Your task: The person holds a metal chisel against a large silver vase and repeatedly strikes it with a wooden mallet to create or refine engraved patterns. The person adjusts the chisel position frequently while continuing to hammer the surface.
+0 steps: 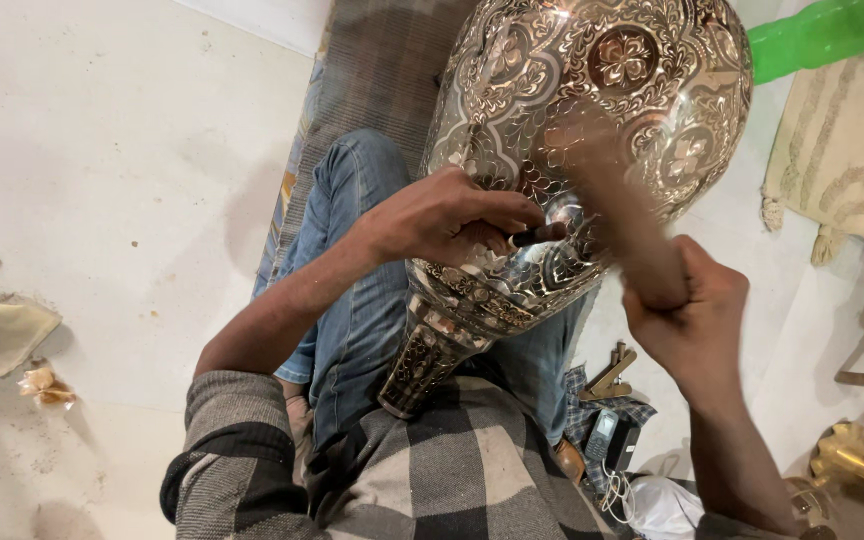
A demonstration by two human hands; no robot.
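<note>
Vase: huge engraved metal thing, shiny floral pattern all over, lying tilted across the lap, wide belly away from the body, narrow neck tucked down by the checked shirt.
Handling: looks heavy and stiff, pretty slick on the polished bits; thin skin probably dents easily. Best held at the neck or cradled under the belly, not by the worked face.
Jeans: knees up, propping the vase from below.
Mat: striped, under the legs on the pale floor.
Mallet: wooden, motion-blurred, over the vase belly.
Right hand: fist wrapped tight around the mallet handle.
Left hand: fingers pinching a small dark chisel, tip pressed on the vase surface.
Clutter: green tube top right, brass bits lower right.
</note>
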